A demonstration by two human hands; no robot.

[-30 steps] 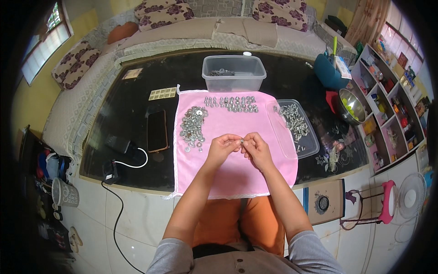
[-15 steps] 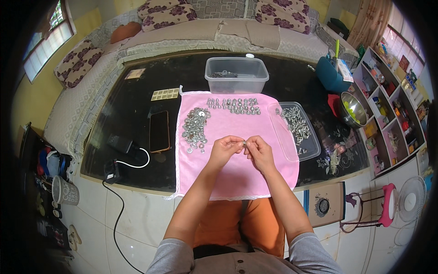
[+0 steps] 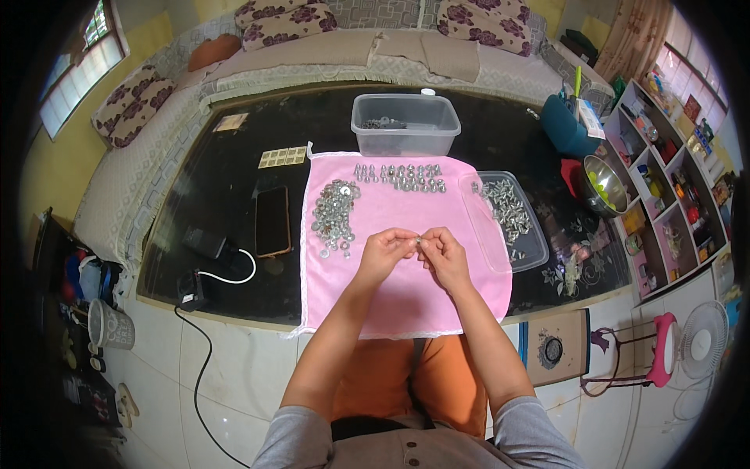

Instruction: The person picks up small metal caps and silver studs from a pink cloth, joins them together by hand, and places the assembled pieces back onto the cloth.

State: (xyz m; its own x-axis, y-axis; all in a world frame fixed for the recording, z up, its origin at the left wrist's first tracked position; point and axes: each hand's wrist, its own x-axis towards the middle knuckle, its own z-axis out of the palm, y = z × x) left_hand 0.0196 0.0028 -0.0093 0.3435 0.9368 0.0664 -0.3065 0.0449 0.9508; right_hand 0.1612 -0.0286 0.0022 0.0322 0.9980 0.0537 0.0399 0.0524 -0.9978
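Black table [image 3: 195, 195]: dark glossy top, spanning the scene; cushioned bench along its far side.

Pink cloth [image 3: 406, 297]: spread at the table's near middle, its near hem hanging just over the edge.

Clear plastic tub [image 3: 405, 123]: far of the cloth, a few metal parts inside.

Shallow clear tray [image 3: 500, 234]: overlapping the cloth's right edge, holding loose bolts [image 3: 506, 209].

Black phone [image 3: 273, 220]: flat on the table, just left of the cloth.

Washer heap [image 3: 334, 217]: on the cloth's left part.

Row of assembled pieces [image 3: 400, 177]: along the cloth's far edge.

Left hand [image 3: 384, 254] and right hand [image 3: 444, 256]: above the cloth's centre, fingertips meeting, forearms coming up from the near edge and converging, elbows bent. Both pinch a small metal fastener [image 3: 419, 240] between them; too small to tell which parts are joined.

Risk, as judged: the fastener is tiny and held by fingertips alone; a slip would drop it onto the cloth, from which it could roll over the near hem to the floor. A forearm drifting left could scatter the washer heap; one drifting right could nudge the tray.
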